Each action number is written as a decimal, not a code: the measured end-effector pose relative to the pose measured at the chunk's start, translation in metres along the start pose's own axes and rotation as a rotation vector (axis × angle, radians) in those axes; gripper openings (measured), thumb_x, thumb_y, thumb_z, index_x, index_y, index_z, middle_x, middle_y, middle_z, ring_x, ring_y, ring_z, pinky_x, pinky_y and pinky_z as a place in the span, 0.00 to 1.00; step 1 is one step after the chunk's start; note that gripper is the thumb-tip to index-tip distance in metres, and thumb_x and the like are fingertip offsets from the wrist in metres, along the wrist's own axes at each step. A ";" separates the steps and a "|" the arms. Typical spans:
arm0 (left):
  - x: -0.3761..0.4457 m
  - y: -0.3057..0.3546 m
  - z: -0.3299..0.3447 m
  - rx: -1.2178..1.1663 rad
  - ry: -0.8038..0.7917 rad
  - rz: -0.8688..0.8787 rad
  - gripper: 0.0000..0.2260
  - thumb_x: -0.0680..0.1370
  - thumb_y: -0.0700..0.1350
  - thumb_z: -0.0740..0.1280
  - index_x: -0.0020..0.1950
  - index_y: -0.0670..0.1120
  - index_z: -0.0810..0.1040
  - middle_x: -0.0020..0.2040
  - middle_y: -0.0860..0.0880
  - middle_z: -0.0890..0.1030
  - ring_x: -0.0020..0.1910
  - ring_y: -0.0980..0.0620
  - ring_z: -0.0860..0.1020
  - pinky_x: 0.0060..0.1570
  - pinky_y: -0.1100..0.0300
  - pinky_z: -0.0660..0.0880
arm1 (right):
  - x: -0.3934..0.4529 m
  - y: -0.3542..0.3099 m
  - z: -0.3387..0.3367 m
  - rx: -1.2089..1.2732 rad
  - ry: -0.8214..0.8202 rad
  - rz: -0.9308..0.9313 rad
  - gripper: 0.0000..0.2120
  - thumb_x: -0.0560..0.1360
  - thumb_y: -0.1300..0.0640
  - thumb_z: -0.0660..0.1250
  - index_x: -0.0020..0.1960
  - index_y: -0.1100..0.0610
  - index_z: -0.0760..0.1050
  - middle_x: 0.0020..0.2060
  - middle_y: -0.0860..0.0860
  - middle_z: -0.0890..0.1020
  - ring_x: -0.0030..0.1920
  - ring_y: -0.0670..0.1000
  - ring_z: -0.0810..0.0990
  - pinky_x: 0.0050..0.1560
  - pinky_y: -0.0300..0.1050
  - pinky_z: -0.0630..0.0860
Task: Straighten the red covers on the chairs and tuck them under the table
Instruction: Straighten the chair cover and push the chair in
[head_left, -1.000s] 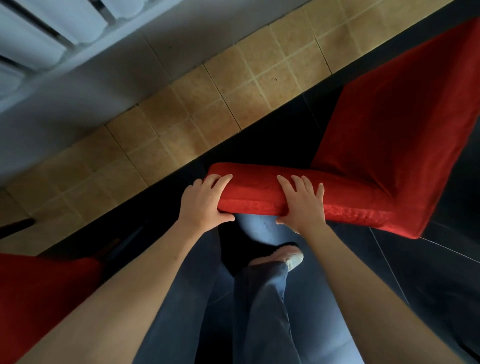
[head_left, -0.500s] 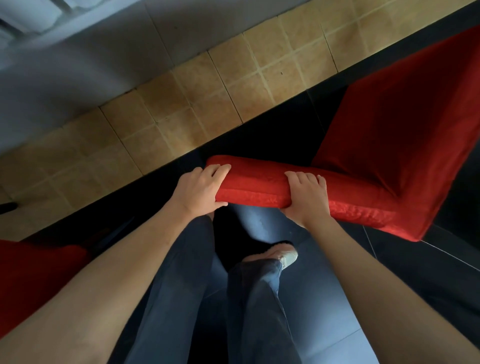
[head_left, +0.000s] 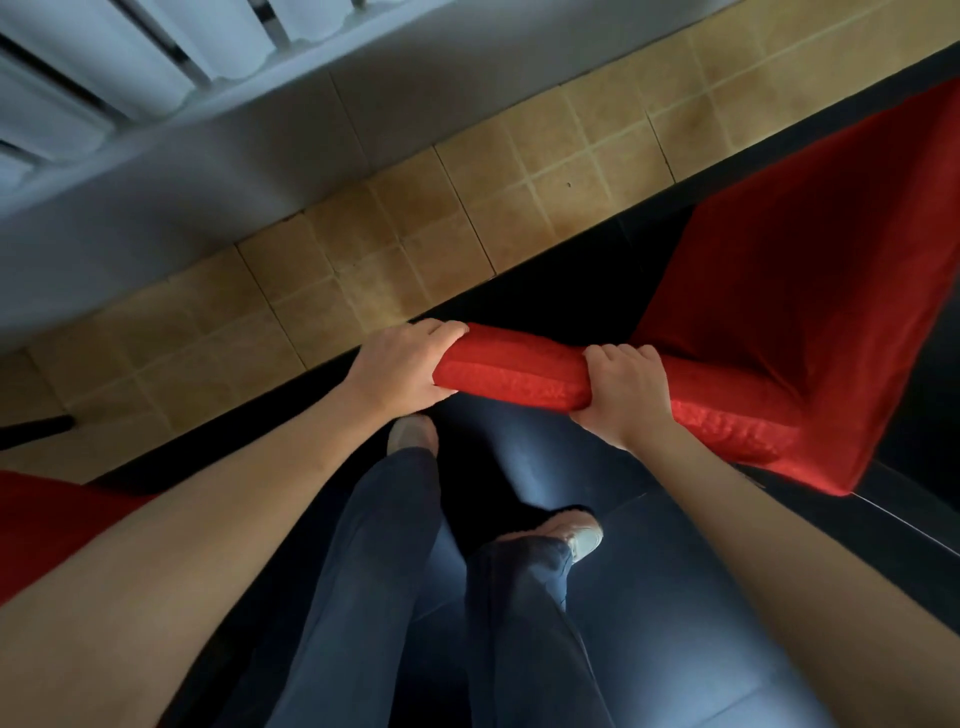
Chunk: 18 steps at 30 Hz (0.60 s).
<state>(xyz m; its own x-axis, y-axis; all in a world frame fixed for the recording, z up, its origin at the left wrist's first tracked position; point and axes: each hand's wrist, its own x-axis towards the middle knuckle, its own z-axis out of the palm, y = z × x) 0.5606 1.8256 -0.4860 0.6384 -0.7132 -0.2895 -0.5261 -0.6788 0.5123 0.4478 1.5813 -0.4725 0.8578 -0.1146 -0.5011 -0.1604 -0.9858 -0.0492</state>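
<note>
The covered chair back (head_left: 519, 374) is gripped by the left hand (head_left: 400, 371) and right hand (head_left: 623, 400); tucking seems unfinished. Another red chair (head_left: 47, 525) waits at eight o'clock.

Dark glossy floor (head_left: 675, 597) bears 2 shoes (head_left: 582, 538), bordered by tan tiles (head_left: 415, 234).

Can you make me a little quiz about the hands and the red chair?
1. True or false: both hands grip the top of the red-covered chair back.
2. Which hand is at the very end of the chair back? A) left hand B) right hand
3. Fill in: the floor strip by the wall has tan ____.

Key: 1 true; 2 A; 3 tiles.
</note>
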 end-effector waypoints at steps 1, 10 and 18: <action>-0.004 -0.002 -0.002 -0.090 0.062 -0.038 0.33 0.64 0.47 0.80 0.67 0.43 0.73 0.59 0.45 0.80 0.54 0.43 0.80 0.52 0.49 0.77 | 0.003 0.001 -0.006 -0.007 0.011 -0.017 0.16 0.64 0.48 0.73 0.44 0.58 0.74 0.37 0.52 0.79 0.41 0.56 0.77 0.45 0.47 0.60; -0.008 0.006 -0.015 -0.587 0.161 -0.400 0.28 0.60 0.43 0.82 0.58 0.44 0.78 0.52 0.47 0.82 0.52 0.49 0.80 0.54 0.51 0.77 | 0.004 0.008 -0.039 0.002 0.058 -0.024 0.17 0.61 0.48 0.76 0.43 0.55 0.74 0.37 0.50 0.79 0.41 0.54 0.77 0.44 0.46 0.56; -0.019 0.052 -0.036 -0.530 0.349 -0.295 0.27 0.60 0.44 0.83 0.56 0.41 0.80 0.49 0.47 0.83 0.47 0.52 0.81 0.50 0.59 0.77 | -0.022 0.029 -0.071 0.086 0.100 0.030 0.20 0.60 0.50 0.79 0.47 0.56 0.79 0.39 0.51 0.80 0.44 0.54 0.78 0.49 0.48 0.63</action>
<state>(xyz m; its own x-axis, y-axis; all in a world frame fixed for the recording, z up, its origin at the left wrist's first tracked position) 0.5416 1.8104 -0.4247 0.9023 -0.3539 -0.2462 -0.0146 -0.5958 0.8030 0.4592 1.5463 -0.4015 0.8957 -0.1593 -0.4151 -0.2239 -0.9682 -0.1117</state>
